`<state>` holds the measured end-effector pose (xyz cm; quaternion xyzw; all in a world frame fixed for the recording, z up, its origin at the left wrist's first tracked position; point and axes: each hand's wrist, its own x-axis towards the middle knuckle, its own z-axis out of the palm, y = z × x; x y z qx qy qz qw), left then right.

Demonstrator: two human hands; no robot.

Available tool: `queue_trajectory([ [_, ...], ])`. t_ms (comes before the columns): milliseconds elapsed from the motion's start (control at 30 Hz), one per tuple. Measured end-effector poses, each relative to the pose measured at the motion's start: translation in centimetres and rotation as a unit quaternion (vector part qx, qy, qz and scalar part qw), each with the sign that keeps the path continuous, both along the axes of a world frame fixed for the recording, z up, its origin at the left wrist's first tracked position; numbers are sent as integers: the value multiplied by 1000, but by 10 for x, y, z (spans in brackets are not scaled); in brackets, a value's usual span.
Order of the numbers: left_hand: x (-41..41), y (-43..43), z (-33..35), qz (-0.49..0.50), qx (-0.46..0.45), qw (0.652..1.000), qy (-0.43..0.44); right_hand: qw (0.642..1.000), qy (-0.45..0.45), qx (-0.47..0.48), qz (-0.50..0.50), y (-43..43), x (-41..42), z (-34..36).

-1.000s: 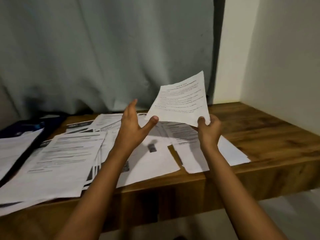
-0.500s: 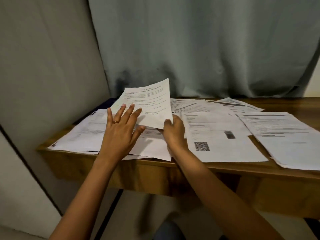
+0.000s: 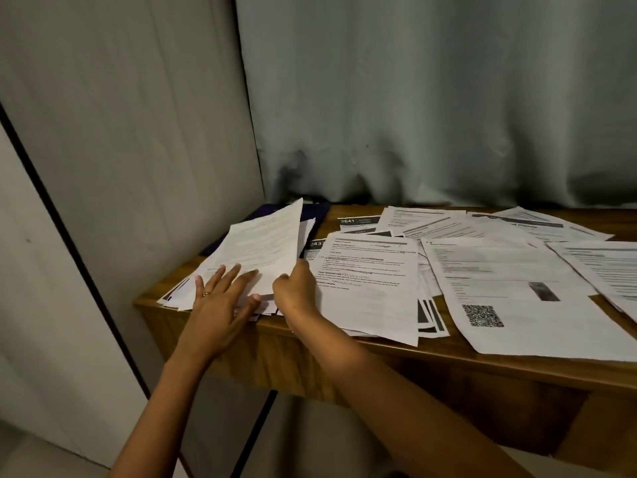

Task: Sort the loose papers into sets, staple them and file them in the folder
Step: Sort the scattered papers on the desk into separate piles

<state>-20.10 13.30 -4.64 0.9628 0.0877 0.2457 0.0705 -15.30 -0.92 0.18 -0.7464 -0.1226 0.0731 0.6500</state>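
The lifted sheet (image 3: 262, 246) is being laid on the left pile (image 3: 177, 295), 1 set growing. It is being pinched by the right hand (image 3: 296, 293), pressed by the flat left hand (image 3: 220, 300).

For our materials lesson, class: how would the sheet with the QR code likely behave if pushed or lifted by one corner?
Probably floppy: the QR sheet is one thin page lying flat on the desk. Likely light, sliding easily on smooth wood. Pushing may shift neighbouring papers overlapping it.
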Motion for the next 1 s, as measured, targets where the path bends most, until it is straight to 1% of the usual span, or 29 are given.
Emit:
queue_trajectory([
  [100, 4, 7, -10, -3, -17, 999, 31, 998, -31, -43, 18, 8, 0, -4],
  [167, 6, 11, -15, -6, -32, 998, 52, 991, -75, -111, 14, 12, -1, -8],
  [267, 8, 18, -23, 0, -30, 997, 76, 956, -155, -249, -4, 15, 3, -14],
  [333, 9, 22, -26, 3, -18, 997, 79, 944, -161, -288, 2, 16, 8, -15],
  [433, 8, 25, -25, -5, -22, 997, 71, 943, -145, -299, 26, 17, 13, -15],
  [567, 9, 24, -19, -2, -21, 998, 52, 938, -149, -310, 53, 20, 13, -19],
  [767, 15, 13, -14, 25, -50, 998, 33, 928, -126, -332, 114, 18, 14, -19],
  [900, 26, -9, -8, 23, -60, 998, 19, 934, -167, -298, 101, -5, 16, -9],
  [1000, 37, -38, 1, -20, -78, 997, -3, 939, -209, -261, 72, -45, 21, 0],
])
